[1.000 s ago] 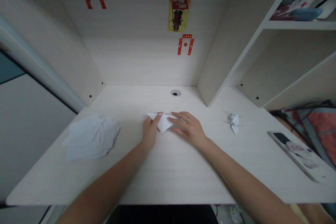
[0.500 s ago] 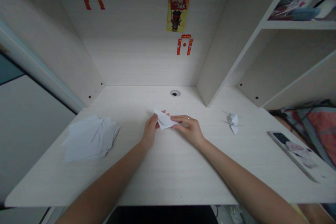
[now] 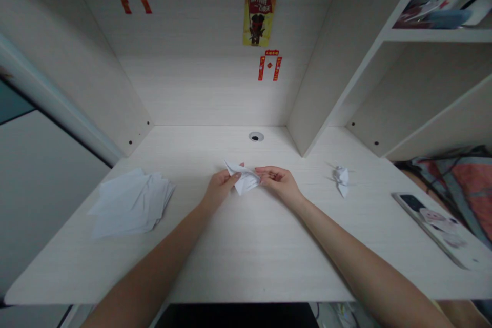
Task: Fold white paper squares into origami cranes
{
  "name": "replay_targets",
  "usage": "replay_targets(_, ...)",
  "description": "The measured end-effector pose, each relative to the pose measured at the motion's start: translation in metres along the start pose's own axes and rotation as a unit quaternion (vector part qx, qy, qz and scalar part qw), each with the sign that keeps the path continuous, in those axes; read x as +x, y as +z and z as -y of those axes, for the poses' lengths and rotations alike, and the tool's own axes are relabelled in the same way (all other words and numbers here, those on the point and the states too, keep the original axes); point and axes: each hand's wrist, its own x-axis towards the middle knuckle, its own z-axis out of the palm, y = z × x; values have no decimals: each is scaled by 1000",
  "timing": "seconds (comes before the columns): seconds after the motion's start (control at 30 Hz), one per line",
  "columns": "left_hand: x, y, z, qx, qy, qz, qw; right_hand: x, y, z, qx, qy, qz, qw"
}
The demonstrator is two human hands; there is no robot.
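Left hand [image 3: 218, 188] and right hand [image 3: 280, 182] pinching folded paper [image 3: 245, 179] between them, fingers closing on opposite edges, lifting it just off bench [image 3: 246, 246] mid-centre. Sheet stack [image 3: 130, 202] lying left; crane [image 3: 341, 178] right.

Your fingertips cover both ends of the folded paper [image 3: 245, 180], so you can't read which flaps are pinched; its creases are too small to make out. Left hand [image 3: 220, 188] and right hand [image 3: 280, 184] hide their own palms. Both forearms run out of the bottom edge. The small folded figure [image 3: 341, 178] is too tiny to name, possibly a crane. The phone [image 3: 438, 225] is blurred, its near end lost at the right edge. The paper stack [image 3: 130, 202] shows no sheet count. The bench [image 3: 246, 251] front edge hides whatever lies below.
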Motion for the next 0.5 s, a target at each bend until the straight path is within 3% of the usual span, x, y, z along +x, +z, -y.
replay_targets(0.27,2,-6,0,44,-13,2,999,-1,8,-2,-96,-38,-137,985)
replay_targets(0.5,6,-12,8,14,-59,25,998,1,7,-7,-19,49,-98,994)
